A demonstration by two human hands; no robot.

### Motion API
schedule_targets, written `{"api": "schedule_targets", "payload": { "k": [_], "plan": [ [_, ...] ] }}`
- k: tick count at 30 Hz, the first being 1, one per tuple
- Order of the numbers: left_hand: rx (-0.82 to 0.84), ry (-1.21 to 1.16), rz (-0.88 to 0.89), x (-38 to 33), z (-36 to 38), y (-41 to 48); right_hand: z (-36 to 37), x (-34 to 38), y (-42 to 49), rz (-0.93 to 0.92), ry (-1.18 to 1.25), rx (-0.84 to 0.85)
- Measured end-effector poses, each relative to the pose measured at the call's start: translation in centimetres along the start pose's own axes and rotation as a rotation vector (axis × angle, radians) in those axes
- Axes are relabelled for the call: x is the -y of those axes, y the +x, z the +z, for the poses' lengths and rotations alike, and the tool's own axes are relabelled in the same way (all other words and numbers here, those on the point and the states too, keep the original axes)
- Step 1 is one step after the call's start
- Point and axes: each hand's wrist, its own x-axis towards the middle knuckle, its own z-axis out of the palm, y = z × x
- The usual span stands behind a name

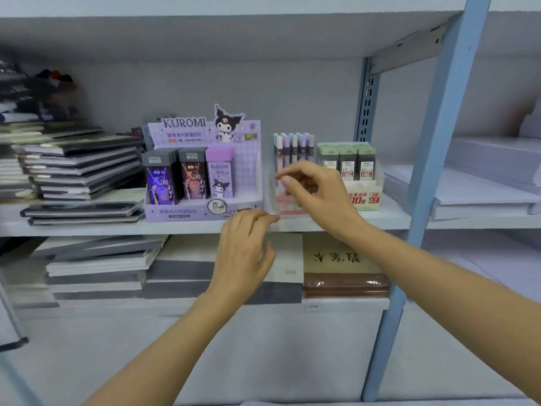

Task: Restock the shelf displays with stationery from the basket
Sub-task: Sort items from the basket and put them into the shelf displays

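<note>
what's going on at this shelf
A person is restocking a stationery shelf. The right hand is at the front of a clear box of pastel pens, fingers curled; whether it holds anything is unclear. The left hand has its fingertips at the shelf edge by the box's lower left corner. A Kuromi display stands to the left, with a gap at its right end, and a green display to the right. No basket is in view.

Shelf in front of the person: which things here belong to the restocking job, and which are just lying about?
Job: Kuromi display box, pastel pens, green lead-refill display, left hand, right hand.
Lying about: notebook stacks, white paper packs, brown packs.
</note>
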Motion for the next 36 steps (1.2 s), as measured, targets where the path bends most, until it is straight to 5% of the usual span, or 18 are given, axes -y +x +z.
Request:
{"api": "schedule_targets", "payload": {
  "k": [5,12,17,22,30,36],
  "plan": [
    [0.101,-0.032,-0.143,1.0,4.9,-9.8,6.5,-3.0,-10.0,0.158,0.099,0.313],
    [0.705,-0.075,-0.435,2.5,11.2,-27.4,15.4,-12.1,-27.5,0.604,0.075,0.784],
    [1.157,0.028,-0.533,2.5,13.2,-35.8,17.2,-16.0,-38.5,0.748,-0.103,1.291],
    [1.159,-0.010,-0.522,2.7,13.8,-38.8,17.1,-16.8,-45.5,0.869,-0.241,1.510],
    [0.994,-0.094,-0.584,2.6,14.4,-38.8,16.8,-17.8,-45.1,1.003,-0.026,1.440],
    [0.675,-0.203,-0.636,2.8,14.6,-37.5,16.2,-17.8,-40.4,1.168,0.227,0.817]
  ]
}}
